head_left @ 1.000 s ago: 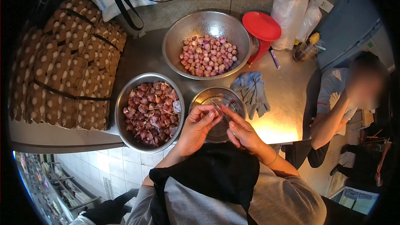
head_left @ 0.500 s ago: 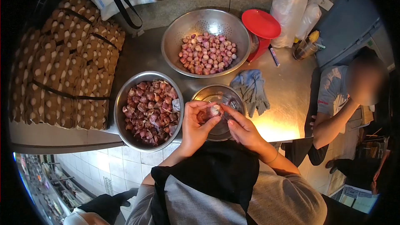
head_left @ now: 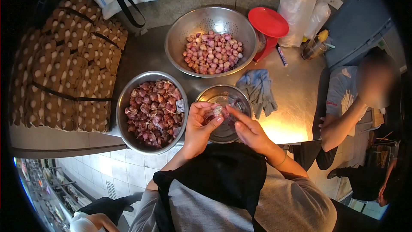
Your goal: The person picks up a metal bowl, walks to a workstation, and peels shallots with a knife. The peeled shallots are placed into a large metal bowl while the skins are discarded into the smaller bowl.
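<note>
1. Since a second earlier, the left hand [head_left: 199,126] had shifted slightly toward nine o'clock, and a pale shallot [head_left: 218,111] had come into sight between its fingertips.
2. The left thumb and fingers were pinched closed around that shallot, above the small steel bowl [head_left: 226,134].
3. The right hand [head_left: 253,135] was half curled, its index fingertip just beside the shallot; whether it gripped anything could not be told.
4. Taking the hands as the dial's centre, a steel basin [head_left: 121,114] full of unpeeled shallots [head_left: 150,111] sat at nine o'clock.
5. Blue-grey work gloves [head_left: 258,92] lay crumpled at two o'clock.
6. At twelve stood a steel colander [head_left: 178,38] with peeled pinkish shallots [head_left: 212,53] in it.
7. A red scale [head_left: 268,22] stood at one o'clock, just beside the colander.
8. A co-worker in a grey-blue T-shirt [head_left: 341,88] sat at three o'clock, one arm raised.
9. Farther off, between nine and ten, were strapped stacks of egg trays [head_left: 71,68].
</note>
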`<action>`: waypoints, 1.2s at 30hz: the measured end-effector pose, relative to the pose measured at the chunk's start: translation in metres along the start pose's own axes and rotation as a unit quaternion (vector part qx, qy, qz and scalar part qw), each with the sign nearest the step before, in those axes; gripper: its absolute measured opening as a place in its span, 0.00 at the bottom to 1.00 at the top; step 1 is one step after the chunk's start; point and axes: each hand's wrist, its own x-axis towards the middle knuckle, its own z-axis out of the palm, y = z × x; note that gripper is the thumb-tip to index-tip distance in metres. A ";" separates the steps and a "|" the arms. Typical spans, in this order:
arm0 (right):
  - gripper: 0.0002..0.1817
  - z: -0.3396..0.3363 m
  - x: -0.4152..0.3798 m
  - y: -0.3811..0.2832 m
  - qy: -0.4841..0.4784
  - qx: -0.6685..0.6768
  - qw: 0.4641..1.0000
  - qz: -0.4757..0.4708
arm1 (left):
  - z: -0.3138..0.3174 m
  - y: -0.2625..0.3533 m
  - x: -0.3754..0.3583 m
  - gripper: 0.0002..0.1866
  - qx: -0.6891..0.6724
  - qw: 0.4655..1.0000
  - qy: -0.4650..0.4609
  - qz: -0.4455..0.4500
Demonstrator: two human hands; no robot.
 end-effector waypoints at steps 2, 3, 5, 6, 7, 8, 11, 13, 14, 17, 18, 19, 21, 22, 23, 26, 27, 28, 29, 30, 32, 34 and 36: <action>0.23 0.004 0.000 0.001 0.006 -0.045 0.997 -0.058 | 0.000 -0.001 0.000 0.22 0.010 1.000 -0.001 0.006; 0.23 0.005 0.001 0.000 0.010 -0.049 0.997 -0.054 | -0.002 -0.003 0.000 0.21 0.015 1.000 0.001 0.007; 0.22 0.005 0.001 -0.002 0.015 -0.061 0.996 -0.057 | -0.004 -0.005 0.000 0.21 0.024 1.000 0.007 0.005; 0.22 0.004 0.001 -0.003 0.016 -0.070 0.995 -0.063 | -0.004 -0.005 -0.001 0.21 0.027 1.000 0.011 0.002; 0.22 0.003 0.002 -0.004 0.017 -0.079 0.994 -0.070 | -0.004 -0.006 -0.002 0.21 0.029 0.999 0.014 0.000; 0.21 0.002 0.002 -0.003 0.018 -0.071 0.995 -0.073 | -0.005 -0.007 -0.002 0.20 0.019 1.000 0.012 -0.006; 0.20 0.002 0.006 0.004 0.025 -0.032 0.996 -0.081 | -0.004 -0.006 -0.002 0.20 -0.012 1.000 0.002 -0.024; 0.20 0.002 0.008 0.008 0.035 0.011 0.996 -0.083 | -0.001 0.000 -0.002 0.19 -0.035 0.999 -0.009 -0.038; 0.20 0.002 0.009 0.008 0.030 0.013 0.996 -0.081 | -0.001 0.000 -0.002 0.18 -0.038 0.998 -0.010 -0.041; 0.20 0.000 0.010 0.008 0.025 0.017 0.997 -0.073 | -0.002 0.001 -0.002 0.16 -0.046 0.997 -0.012 -0.055; 0.19 -0.001 0.011 0.008 0.028 0.018 0.997 -0.069 | -0.003 0.000 -0.002 0.16 -0.049 0.997 -0.011 -0.060; 0.19 -0.002 0.012 0.009 0.030 0.017 0.997 -0.067 | -0.004 0.000 -0.002 0.15 -0.052 0.997 -0.011 -0.065; 0.19 -0.007 0.011 0.007 0.015 0.101 0.994 0.024 | -0.005 0.000 -0.002 0.15 -0.043 0.997 -0.025 -0.053; 0.19 -0.008 0.010 0.007 0.013 0.130 0.991 0.040 | -0.004 0.000 -0.002 0.15 -0.038 0.997 -0.034 -0.049; 0.19 -0.009 0.009 0.007 0.012 0.158 0.986 0.055 | -0.001 0.001 -0.003 0.16 -0.034 0.998 -0.035 -0.049; 0.19 -0.005 0.008 0.006 0.034 0.176 0.984 0.020 | 0.001 0.004 -0.002 0.17 -0.059 0.995 -0.039 -0.065; 0.19 -0.004 0.010 0.003 0.045 0.164 0.985 0.014 | 0.002 0.004 -0.003 0.17 -0.051 0.995 -0.047 -0.064; 0.19 -0.004 0.010 0.001 0.054 0.153 0.987 0.008 | 0.003 0.005 -0.002 0.17 -0.068 0.993 -0.053 -0.079; 0.19 -0.005 0.009 0.001 0.049 0.150 0.987 0.014 | 0.003 0.006 -0.002 0.17 -0.083 0.991 -0.056 -0.093; 0.20 -0.006 0.009 0.001 0.050 0.154 0.987 0.016 | 0.003 0.008 -0.002 0.17 -0.097 0.988 -0.057 -0.104; 0.21 -0.007 0.009 0.003 0.045 0.163 0.985 0.022 | 0.005 0.011 -0.001 0.13 -0.103 0.986 -0.036 -0.125; 0.21 -0.008 0.009 0.004 0.034 0.165 0.986 0.020 | 0.005 0.015 0.002 0.12 -0.105 0.982 -0.001 -0.154; 0.21 -0.007 0.007 0.003 0.023 0.157 0.987 0.021 | -0.001 0.008 0.004 0.11 -0.110 0.984 0.002 -0.143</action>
